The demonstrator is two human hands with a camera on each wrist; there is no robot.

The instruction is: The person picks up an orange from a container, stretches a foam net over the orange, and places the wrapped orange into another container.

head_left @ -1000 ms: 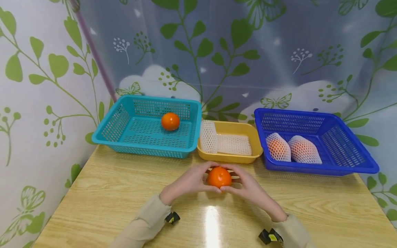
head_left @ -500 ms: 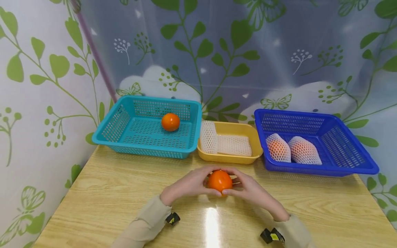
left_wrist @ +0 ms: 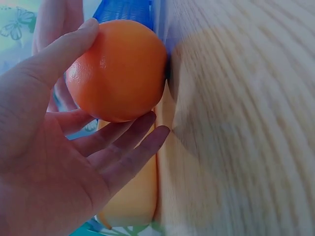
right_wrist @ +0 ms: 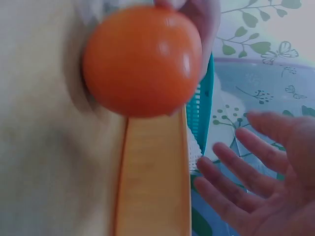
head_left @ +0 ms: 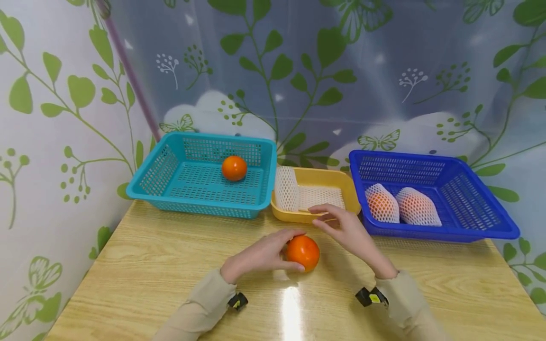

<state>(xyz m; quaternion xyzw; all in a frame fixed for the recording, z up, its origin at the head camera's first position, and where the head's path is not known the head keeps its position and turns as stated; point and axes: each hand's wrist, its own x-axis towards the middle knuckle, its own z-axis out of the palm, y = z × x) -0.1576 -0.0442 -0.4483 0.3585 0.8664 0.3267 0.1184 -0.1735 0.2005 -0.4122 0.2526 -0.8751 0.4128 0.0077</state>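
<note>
On the table, a round, shiny orange (head_left: pixel 303 253) is gripped by my left hand (head_left: pixel 266 253), thumb at its near side and fingers round its far side. The left wrist view shows the same orange (left_wrist: pixel 120 71) between thumb and fingers. My right hand (head_left: pixel 343 229) is apart from the fruit, fingers loosely spread, above the front rim of the yellow tray (head_left: pixel 328 177). Inside that tray lie white foam fruit nets (head_left: pixel 286 188), one bunch upright at the left and others flat. In the right wrist view the right hand (right_wrist: pixel 261 177) holds nothing.
At the left back, a teal basket (head_left: pixel 209 206) holds another orange (head_left: pixel 234 168). A blue basket (head_left: pixel 443 233) at the right contains two netted fruits (head_left: pixel 382 204). Patterned curtains stand behind and left of the table (head_left: pixel 141 265).
My right hand has let go of the orange and moved up and away toward the yellow tray. The left hand keeps hold of the orange, which has shifted slightly toward me.
</note>
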